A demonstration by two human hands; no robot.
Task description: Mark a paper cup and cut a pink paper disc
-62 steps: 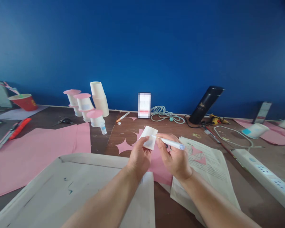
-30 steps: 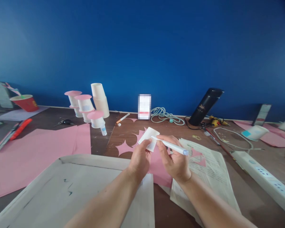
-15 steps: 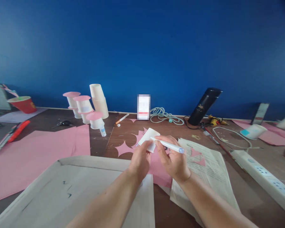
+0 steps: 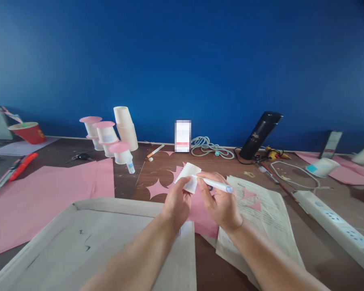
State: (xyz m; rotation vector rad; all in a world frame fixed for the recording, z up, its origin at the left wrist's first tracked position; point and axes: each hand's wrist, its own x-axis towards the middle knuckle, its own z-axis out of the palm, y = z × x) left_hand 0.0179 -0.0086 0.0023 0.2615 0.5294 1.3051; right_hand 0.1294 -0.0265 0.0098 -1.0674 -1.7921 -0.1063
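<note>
Between the thumb and fingers of my left hand is a small white paper cup, tipped on its side. My right hand grips a white marker pen with a bluish end, slanting across toward the cup. The pen's tip meets or nearly meets the cup's wall; contact is hard to make out. Beneath both hands lies a sheet of pink paper, partly covered by them. Star-like pink cutoffs rest on the table just beyond my left hand.
Paper cups with pink discs stand at the back left, beside stacked plain cups. A phone leans against the wall near a coiled cable. To the right are a black flask, printed sheets and a power strip.
The right hand and pen have shifted slightly left, and the left hand with the cup has too. The whole view has drifted a little. Both grips stay the same.
</note>
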